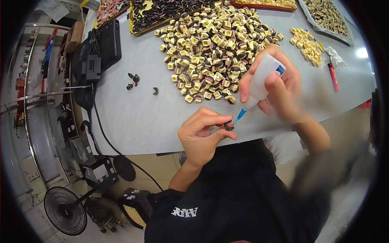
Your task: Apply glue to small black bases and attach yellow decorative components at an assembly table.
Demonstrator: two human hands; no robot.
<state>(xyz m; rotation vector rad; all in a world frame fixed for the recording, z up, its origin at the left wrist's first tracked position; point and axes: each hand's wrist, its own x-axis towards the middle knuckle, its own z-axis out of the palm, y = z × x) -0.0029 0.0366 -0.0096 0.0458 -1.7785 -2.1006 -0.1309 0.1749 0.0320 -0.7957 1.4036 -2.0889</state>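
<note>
Between the thumb and forefinger of my left hand point(202, 131) is a small dark curved piece point(229, 126), pinched near the table's front edge. My right hand point(279, 87) grips a white squeeze bottle point(261, 77), tipped with its nozzle downward. A blue needle tip point(241, 114) on the bottle points at the dark piece, its thin metal end at or very close to it; I cannot tell if they touch. Just beyond my hands lies a large heap of small cream, black and pink parts point(214, 48). Another dark curved piece point(155, 91) lies alone to the left.
A few dark pieces point(133, 81) lie at left, near a black adapter point(93, 68) with its cable. Trays of small parts point(158, 16) line the back. On the right are loose cream parts point(306, 44), a red marker point(333, 77) and a crumpled tissue point(335, 56). A fan point(65, 210) stands lower left.
</note>
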